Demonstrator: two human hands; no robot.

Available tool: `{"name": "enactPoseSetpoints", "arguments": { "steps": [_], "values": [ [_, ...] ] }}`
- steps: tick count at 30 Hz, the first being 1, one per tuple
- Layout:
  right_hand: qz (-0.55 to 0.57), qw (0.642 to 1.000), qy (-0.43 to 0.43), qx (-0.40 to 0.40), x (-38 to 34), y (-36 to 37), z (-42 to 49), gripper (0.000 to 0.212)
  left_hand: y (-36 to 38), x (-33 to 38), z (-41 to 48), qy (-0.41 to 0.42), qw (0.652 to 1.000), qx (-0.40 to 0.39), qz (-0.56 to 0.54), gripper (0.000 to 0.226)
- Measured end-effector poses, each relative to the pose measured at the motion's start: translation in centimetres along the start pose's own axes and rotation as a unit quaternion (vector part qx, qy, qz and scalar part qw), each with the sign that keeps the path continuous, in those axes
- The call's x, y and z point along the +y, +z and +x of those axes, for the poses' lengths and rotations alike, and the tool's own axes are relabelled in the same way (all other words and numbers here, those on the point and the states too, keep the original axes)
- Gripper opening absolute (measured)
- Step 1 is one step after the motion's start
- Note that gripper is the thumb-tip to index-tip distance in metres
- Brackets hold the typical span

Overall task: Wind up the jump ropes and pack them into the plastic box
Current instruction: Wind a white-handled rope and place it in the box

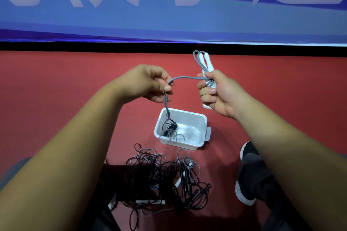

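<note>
- Right hand (219, 92): fingers curled tight round a pair of white plastic handles (208, 62), held upright, with grey cord looped over their tops.
- Left hand (148, 82): thumb and fingers pinch the same grey woven jump rope (185, 77). The hands are apart and the rope arches between them.
- Beneath the left hand: the rope hangs into an open white rectangular plastic box (187, 113) on the red floor (56, 90), its loose loops lying inside.
- Nearer the person than the box: a tangled heap of black and grey ropes (150, 172).
- Under the right forearm: a black shoe (247, 150).
</note>
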State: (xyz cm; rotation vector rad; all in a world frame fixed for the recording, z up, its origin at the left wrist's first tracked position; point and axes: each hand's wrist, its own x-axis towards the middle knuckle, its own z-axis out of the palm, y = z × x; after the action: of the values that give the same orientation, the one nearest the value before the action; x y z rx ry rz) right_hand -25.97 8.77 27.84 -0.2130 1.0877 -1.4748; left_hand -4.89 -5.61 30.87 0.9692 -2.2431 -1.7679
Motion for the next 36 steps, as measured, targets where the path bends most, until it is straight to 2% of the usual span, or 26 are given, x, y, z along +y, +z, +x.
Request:
{"name": "enactPoseSetpoints", "arguments": {
  "steps": [3,7,11,15,17,19,21,25,27,29,33,36],
  "values": [
    [-0.016,1.000,-0.004,0.001,-0.2,-0.2,0.0,0.012,-0.2,0.6,-0.5,0.015,0.995,-0.005,0.095,0.018],
    [-0.049,0.999,0.007,-0.015,-0.5,-0.2,-0.2,0.016,0.3,0.5,-0.2,0.025,0.964,0.007,0.266,0.020],
    [-0.073,0.995,0.033,-0.060,-0.4,0.3,-0.7,0.019,1.1,-0.6,0.7,0.020,0.940,0.014,0.341,0.017],
    [-0.085,0.985,0.075,-0.128,-0.1,0.7,-1.5,0.008,1.6,-2.1,1.3,-0.001,0.965,0.056,0.257,0.005],
    [-0.097,0.975,0.104,-0.172,0.1,0.6,-1.8,0.007,1.7,-2.3,1.4,-0.014,0.979,0.070,0.191,0.014],
    [-0.128,0.959,0.135,-0.215,0.4,0.5,-2.0,0.015,1.6,-2.2,1.4,-0.012,0.990,0.081,0.116,0.015],
    [-0.167,0.938,0.169,-0.252,0.9,0.1,-2.2,0.031,1.5,-1.7,0.9,0.007,0.996,0.078,0.050,0.004],
    [-0.197,0.887,0.240,-0.343,1.7,-0.4,-2.0,0.054,1.2,-0.9,0.4,0.071,0.997,0.023,0.027,0.015],
    [-0.202,0.873,0.266,-0.354,2.0,-0.5,-1.9,0.059,1.1,-0.6,0.4,0.071,0.997,-0.002,0.004,0.012],
    [-0.220,0.866,0.278,-0.353,2.2,-0.3,-2.0,0.048,1.3,-0.4,0.7,0.070,0.997,-0.015,-0.018,0.010],
    [-0.237,0.863,0.293,-0.336,2.8,-0.1,-2.1,0.046,1.7,0.2,0.8,0.082,0.996,-0.015,-0.010,0.011],
    [-0.255,0.870,0.290,-0.306,3.1,0.1,-2.2,0.025,1.8,0.7,0.9,0.089,0.996,-0.013,0.022,0.012]
  ]
}}
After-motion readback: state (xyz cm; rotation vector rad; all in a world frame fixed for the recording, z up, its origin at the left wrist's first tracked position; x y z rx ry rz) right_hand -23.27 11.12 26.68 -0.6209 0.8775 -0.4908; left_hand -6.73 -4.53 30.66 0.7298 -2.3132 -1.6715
